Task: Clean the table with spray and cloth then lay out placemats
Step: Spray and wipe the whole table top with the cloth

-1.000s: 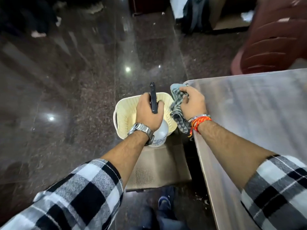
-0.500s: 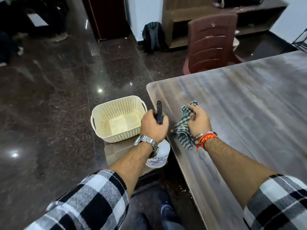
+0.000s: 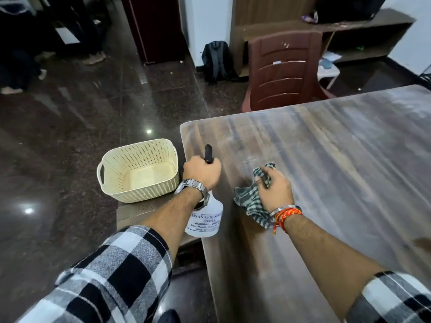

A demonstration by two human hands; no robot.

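My left hand (image 3: 201, 172) grips the black trigger head of a white spray bottle (image 3: 205, 220), held at the near left edge of the brown wooden table (image 3: 338, 171), nozzle pointing away from me. My right hand (image 3: 275, 187) holds a green-and-white checked cloth (image 3: 250, 203) just above the tabletop, a little right of the bottle. The cloth hangs down below my wrist. A brown mat-like sheet (image 3: 133, 210) lies under the basket, left of the table.
An empty cream perforated basket (image 3: 140, 171) stands on a low surface left of the table. A maroon plastic chair (image 3: 284, 71) is at the table's far edge. A dark backpack (image 3: 218, 61) leans on the wall. The floor is dark polished stone.
Both hands have moved right, from over the basket to over the table's corner, carrying the bottle and cloth. My view has lifted, showing more of the table and chair.
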